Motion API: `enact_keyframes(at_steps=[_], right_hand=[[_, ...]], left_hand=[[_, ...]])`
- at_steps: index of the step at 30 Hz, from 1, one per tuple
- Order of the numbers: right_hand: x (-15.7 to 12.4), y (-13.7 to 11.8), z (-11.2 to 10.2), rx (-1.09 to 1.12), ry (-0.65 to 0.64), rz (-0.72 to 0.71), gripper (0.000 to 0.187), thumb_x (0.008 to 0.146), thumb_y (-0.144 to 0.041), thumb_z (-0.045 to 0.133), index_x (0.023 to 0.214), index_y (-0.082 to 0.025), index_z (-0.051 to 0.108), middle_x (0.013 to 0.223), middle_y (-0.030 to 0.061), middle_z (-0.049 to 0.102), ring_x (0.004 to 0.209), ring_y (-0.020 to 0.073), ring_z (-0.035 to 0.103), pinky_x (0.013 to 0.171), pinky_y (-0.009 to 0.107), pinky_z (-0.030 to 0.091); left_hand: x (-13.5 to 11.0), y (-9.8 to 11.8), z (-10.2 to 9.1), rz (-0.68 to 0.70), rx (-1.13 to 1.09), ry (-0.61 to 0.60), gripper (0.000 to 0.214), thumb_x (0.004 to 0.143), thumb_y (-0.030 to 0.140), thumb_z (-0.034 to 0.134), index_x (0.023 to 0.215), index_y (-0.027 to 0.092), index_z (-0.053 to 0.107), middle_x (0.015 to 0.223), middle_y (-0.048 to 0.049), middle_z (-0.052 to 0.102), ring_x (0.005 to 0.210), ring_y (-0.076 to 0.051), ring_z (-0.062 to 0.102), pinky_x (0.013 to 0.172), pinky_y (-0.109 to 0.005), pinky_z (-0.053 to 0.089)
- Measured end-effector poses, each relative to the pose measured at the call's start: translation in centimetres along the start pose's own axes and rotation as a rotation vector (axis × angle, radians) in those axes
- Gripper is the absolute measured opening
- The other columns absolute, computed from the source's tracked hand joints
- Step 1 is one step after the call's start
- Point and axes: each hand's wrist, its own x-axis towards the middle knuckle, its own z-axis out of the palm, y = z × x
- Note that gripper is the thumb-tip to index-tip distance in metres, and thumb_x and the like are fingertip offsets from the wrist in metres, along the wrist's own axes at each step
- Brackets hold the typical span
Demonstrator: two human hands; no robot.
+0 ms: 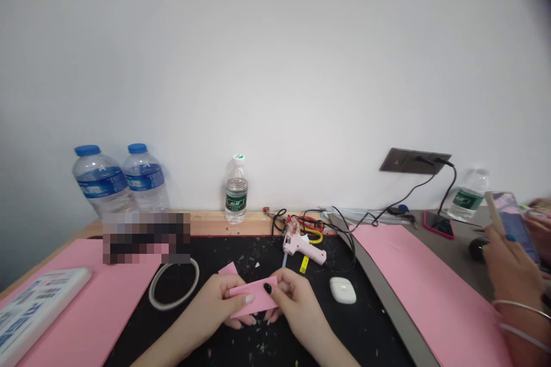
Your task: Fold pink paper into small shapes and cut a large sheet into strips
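Pinching a pink foam strip (253,296) between left hand (205,305) and right hand (297,305), both gripping firmly, above a black mat (344,321) (pink glue gun (303,248) just beyond).

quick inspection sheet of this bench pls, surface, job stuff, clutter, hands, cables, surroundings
surface: black mat on a wooden desk, speckled with small scraps
job's things: pink craft strip held up off the mat; small pink piece just beyond it; clear tape roll to the left; pink glue gun behind
clutter: white earbud case; large pink sheets on the right and on the left
hands: left hand and right hand both pinch the strip
cables: black cable from a wall socket; cords tangled behind the glue gun
surroundings: water bottles by the wall; a co-worker's hand holds a smartphone at right
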Motion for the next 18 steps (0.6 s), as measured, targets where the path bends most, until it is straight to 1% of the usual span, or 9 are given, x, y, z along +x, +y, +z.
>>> enact_keyframes(at_steps=[3, 5, 6, 8, 10, 13, 15, 18], right_hand=[[-0.15, 0.32, 0.34, -0.043, 0.006, -0.005, 0.035, 0.072, -0.050, 0.056, 0.064, -0.017, 0.046, 0.042, -0.0040, 0.051, 0.037, 0.0110, 0.051, 0.040, 0.020, 0.041], [-0.20, 0.55, 0.38, -0.081, -0.001, -0.007, 0.035, 0.073, -0.049, 0.055, 0.063, -0.017, 0.046, 0.041, -0.0042, 0.050, 0.036, 0.0109, 0.051, 0.039, 0.020, 0.040], [-0.21, 0.64, 0.37, -0.098, -0.012, -0.009, 0.034, 0.073, -0.048, 0.055, 0.063, -0.017, 0.047, 0.041, -0.0042, 0.050, 0.036, 0.0110, 0.051, 0.039, 0.020, 0.040], [-0.21, 0.74, 0.36, -0.112, -0.035, -0.011, 0.034, 0.074, -0.048, 0.055, 0.063, -0.016, 0.048, 0.041, -0.0043, 0.050, 0.036, 0.0114, 0.052, 0.039, 0.019, 0.040], [-0.18, 0.71, 0.36, -0.102, -0.047, -0.010, 0.034, 0.074, -0.048, 0.055, 0.064, -0.016, 0.048, 0.040, -0.0046, 0.050, 0.035, 0.0113, 0.052, 0.038, 0.019, 0.040], [-0.10, 0.50, 0.32, -0.061, -0.036, 0.000, 0.035, 0.072, -0.049, 0.056, 0.062, -0.017, 0.045, 0.038, -0.0056, 0.048, 0.034, 0.0110, 0.050, 0.036, 0.019, 0.038], [0.00, 0.35, 0.17, -0.037, -0.024, 0.007, 0.036, 0.070, -0.050, 0.058, 0.062, -0.018, 0.043, 0.038, -0.0059, 0.048, 0.032, 0.0107, 0.049, 0.035, 0.018, 0.037], [0.20, 0.14, -0.41, -0.008, 0.023, 0.008, 0.039, 0.068, -0.053, 0.059, 0.061, -0.018, 0.042, 0.040, -0.0042, 0.052, 0.031, 0.0098, 0.048, 0.033, 0.017, 0.035]], left_hand=[[-0.11, 0.21, 0.24, 0.119, 0.121, 0.012, 0.023, 0.073, 0.037, 0.056, 0.076, 0.015, 0.063, 0.067, -0.0007, 0.067, 0.065, -0.018, 0.063, 0.056, -0.023, 0.046], [-0.20, 0.31, 0.30, 0.217, 0.230, 0.045, 0.023, 0.075, 0.036, 0.054, 0.075, 0.016, 0.065, 0.067, -0.0003, 0.065, 0.065, -0.016, 0.059, 0.058, -0.022, 0.043], [-0.23, 0.31, 0.29, 0.245, 0.271, 0.062, 0.023, 0.075, 0.035, 0.053, 0.072, 0.016, 0.065, 0.065, 0.0002, 0.063, 0.064, -0.016, 0.056, 0.057, -0.021, 0.041], [-0.22, 0.23, 0.23, 0.255, 0.315, 0.098, 0.025, 0.075, 0.034, 0.052, 0.063, 0.015, 0.062, 0.055, 0.0023, 0.056, 0.056, -0.013, 0.049, 0.052, -0.020, 0.035], [-0.11, 0.07, 0.15, 0.244, 0.328, 0.148, 0.027, 0.073, 0.034, 0.054, 0.053, 0.015, 0.055, 0.048, 0.0051, 0.046, 0.049, -0.010, 0.041, 0.047, -0.019, 0.029], [0.09, -0.11, 0.04, 0.231, 0.330, 0.219, 0.034, 0.068, 0.035, 0.060, 0.044, 0.017, 0.042, 0.045, 0.0075, 0.038, 0.045, -0.008, 0.034, 0.045, -0.019, 0.025], [0.18, -0.15, -0.09, 0.230, 0.337, 0.247, 0.039, 0.066, 0.036, 0.062, 0.042, 0.019, 0.037, 0.044, 0.0079, 0.037, 0.044, -0.008, 0.034, 0.044, -0.019, 0.026], [0.27, -0.18, -0.62, 0.207, 0.270, 0.249, 0.037, 0.070, 0.037, 0.059, 0.045, 0.019, 0.039, 0.043, 0.0064, 0.045, 0.043, -0.010, 0.043, 0.045, -0.020, 0.032]])
